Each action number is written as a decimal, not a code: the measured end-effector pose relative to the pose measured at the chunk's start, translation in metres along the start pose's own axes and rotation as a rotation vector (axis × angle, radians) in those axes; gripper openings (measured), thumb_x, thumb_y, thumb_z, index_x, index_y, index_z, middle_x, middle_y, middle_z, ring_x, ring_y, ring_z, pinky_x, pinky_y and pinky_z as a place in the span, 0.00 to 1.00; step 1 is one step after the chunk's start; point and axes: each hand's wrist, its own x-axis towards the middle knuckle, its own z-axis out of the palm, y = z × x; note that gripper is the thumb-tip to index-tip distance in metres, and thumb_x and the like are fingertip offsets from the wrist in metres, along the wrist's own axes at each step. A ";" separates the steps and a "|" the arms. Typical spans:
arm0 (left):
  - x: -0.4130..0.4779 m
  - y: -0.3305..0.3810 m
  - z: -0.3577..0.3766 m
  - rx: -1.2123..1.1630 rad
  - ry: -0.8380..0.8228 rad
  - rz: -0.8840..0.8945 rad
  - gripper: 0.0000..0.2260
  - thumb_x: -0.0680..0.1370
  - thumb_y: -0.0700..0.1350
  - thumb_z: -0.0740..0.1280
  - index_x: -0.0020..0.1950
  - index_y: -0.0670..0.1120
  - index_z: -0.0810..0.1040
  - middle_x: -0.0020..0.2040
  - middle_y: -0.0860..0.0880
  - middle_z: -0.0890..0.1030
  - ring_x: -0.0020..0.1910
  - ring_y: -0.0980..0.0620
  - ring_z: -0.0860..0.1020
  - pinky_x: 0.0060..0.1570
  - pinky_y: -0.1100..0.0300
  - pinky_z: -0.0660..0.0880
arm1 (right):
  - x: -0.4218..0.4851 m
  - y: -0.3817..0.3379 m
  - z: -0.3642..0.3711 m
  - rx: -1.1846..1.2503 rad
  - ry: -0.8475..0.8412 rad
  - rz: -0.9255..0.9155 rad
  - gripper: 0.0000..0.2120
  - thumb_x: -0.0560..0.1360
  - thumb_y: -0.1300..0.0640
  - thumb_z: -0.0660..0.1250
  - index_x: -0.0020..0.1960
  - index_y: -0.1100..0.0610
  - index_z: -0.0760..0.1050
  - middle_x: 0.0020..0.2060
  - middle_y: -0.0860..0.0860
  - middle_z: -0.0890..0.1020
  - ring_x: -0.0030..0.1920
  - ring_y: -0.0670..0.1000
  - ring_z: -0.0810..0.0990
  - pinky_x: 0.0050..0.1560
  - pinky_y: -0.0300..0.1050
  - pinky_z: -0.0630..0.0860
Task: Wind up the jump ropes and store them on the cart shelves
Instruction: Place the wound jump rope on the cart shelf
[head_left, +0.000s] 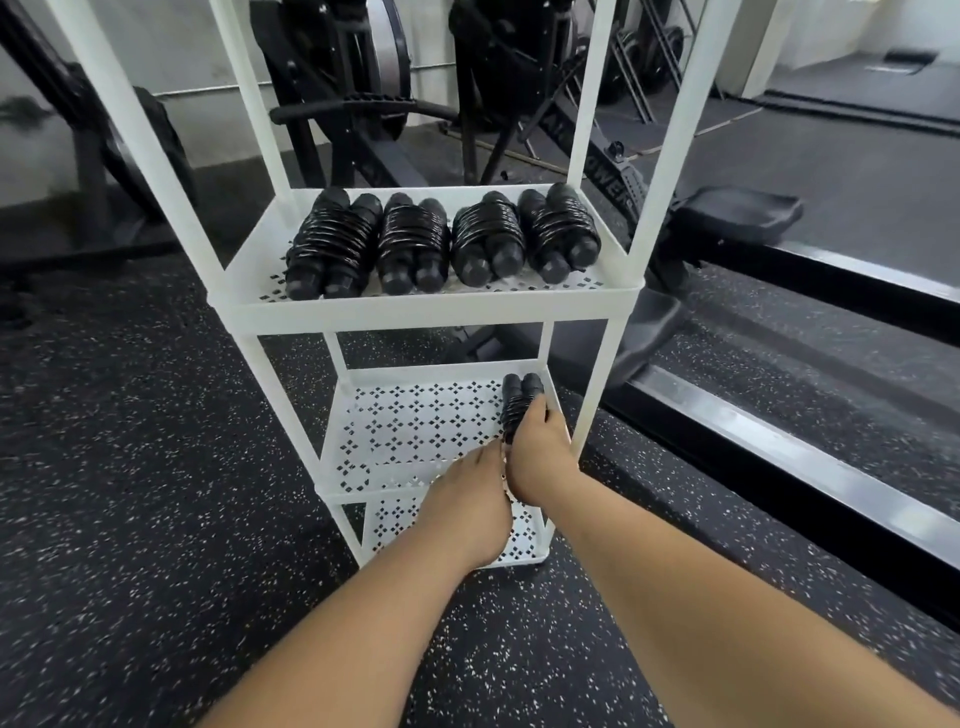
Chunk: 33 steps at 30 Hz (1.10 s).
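The right grip (540, 457) is curled round a wound black jump rope bundle (521, 402), which is held at the right end of the perforated middle shelf (415, 426) of a white plastic cart (431, 313). The left grip (470, 499) is laid just beside the right; whether its fingers are spread or pinching the bundle's near end cannot be told. Four more wound black rope bundles (413, 244) are lined side by side on the shelf above. The cart is stood on a black speckled rubber floor (156, 467).

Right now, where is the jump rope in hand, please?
In the head view, the wound jump rope is at the right edge of the shelf below the four stored ropes, gripped by the right hand.
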 end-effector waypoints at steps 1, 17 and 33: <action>0.000 -0.001 0.001 0.004 0.004 0.001 0.31 0.84 0.39 0.60 0.86 0.50 0.56 0.83 0.49 0.65 0.80 0.46 0.66 0.78 0.50 0.66 | 0.001 -0.001 0.000 -0.019 -0.005 0.004 0.54 0.78 0.54 0.75 0.85 0.58 0.37 0.82 0.58 0.53 0.80 0.60 0.63 0.72 0.56 0.73; -0.105 -0.009 -0.094 0.114 0.095 -0.084 0.32 0.85 0.41 0.59 0.88 0.48 0.51 0.87 0.48 0.56 0.84 0.46 0.59 0.82 0.49 0.59 | -0.110 -0.047 -0.046 -0.373 0.057 -0.356 0.43 0.78 0.60 0.72 0.82 0.69 0.50 0.80 0.66 0.57 0.83 0.65 0.53 0.84 0.53 0.52; -0.447 0.001 -0.245 0.325 0.476 -0.274 0.30 0.87 0.48 0.60 0.87 0.48 0.53 0.84 0.46 0.60 0.81 0.41 0.63 0.78 0.44 0.64 | -0.417 -0.183 -0.160 -0.480 0.194 -1.031 0.28 0.81 0.57 0.67 0.79 0.56 0.64 0.78 0.59 0.65 0.82 0.61 0.59 0.77 0.55 0.67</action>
